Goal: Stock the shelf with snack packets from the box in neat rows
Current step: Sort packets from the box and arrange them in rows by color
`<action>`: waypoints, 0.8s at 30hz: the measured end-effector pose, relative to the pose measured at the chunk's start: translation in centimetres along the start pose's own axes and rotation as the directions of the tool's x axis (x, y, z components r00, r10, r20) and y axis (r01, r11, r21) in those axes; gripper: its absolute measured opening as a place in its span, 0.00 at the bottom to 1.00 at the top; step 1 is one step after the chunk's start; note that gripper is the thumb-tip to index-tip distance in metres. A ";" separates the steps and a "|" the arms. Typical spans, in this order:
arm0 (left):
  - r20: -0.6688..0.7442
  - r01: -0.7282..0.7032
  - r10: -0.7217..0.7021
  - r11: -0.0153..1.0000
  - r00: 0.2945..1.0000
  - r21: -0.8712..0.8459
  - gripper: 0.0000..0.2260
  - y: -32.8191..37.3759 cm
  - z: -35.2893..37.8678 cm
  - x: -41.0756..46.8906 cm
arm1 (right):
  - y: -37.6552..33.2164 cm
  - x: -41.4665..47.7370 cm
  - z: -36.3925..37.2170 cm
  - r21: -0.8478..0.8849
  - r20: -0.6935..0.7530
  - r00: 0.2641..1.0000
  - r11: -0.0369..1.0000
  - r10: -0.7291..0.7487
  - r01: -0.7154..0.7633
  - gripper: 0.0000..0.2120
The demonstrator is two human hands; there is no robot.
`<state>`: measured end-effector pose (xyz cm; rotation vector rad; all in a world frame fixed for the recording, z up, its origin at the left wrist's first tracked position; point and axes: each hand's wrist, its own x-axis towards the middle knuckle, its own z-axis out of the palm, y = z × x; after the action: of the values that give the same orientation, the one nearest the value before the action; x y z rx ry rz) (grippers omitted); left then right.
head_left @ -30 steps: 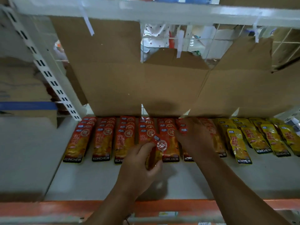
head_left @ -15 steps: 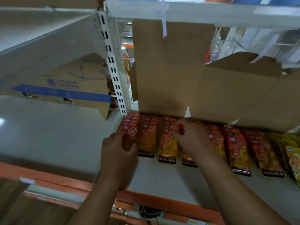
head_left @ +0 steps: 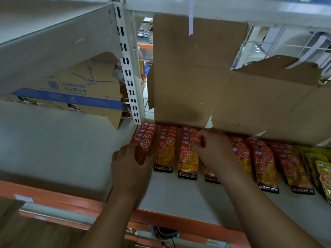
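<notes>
The red snack packets (head_left: 165,153) are laid flat in overlapping rows on the white shelf (head_left: 179,199), set side by side from the slotted upright (head_left: 127,72) at the left towards the right. Each row reaches back to the foot of the opened cardboard box (head_left: 193,77), which is stood along the far side of the shelf. The front packet (head_left: 144,145) of the leftmost row is gripped by the left hand (head_left: 129,169), whose fingers are curled round its near end, so that its lower part is hidden. The right hand (head_left: 213,153) is held over the third and fourth rows, with thumb and fingers pressed together on a pinched packet (head_left: 204,140), of which only a small red edge is seen; to which row it belongs cannot be told. The front of the fourth row is partly covered by the right wrist. Further right, more red rows are followed by yellow packets (head_left: 320,169) at the right edge of the view. An orange strip (head_left: 161,218) is fixed along the near edge of the shelf. On the neighbouring shelf to the left, a carton (head_left: 80,86) printed with a ceiling fan and a blue band is seen at the far side.
</notes>
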<state>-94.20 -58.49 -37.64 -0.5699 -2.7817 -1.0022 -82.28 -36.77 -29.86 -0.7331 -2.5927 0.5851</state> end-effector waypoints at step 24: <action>-0.015 0.020 -0.020 0.999 1.000 -0.038 0.30 0.2 0.0 0.1 | -0.2 -0.3 1.2 0.016 0.047 0.999 1.000 -0.011 0.010 0.08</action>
<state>-94.25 -58.28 -37.48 -0.5381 -2.7660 -1.0602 -82.70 -37.48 -30.86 -0.7083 -2.6303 0.6268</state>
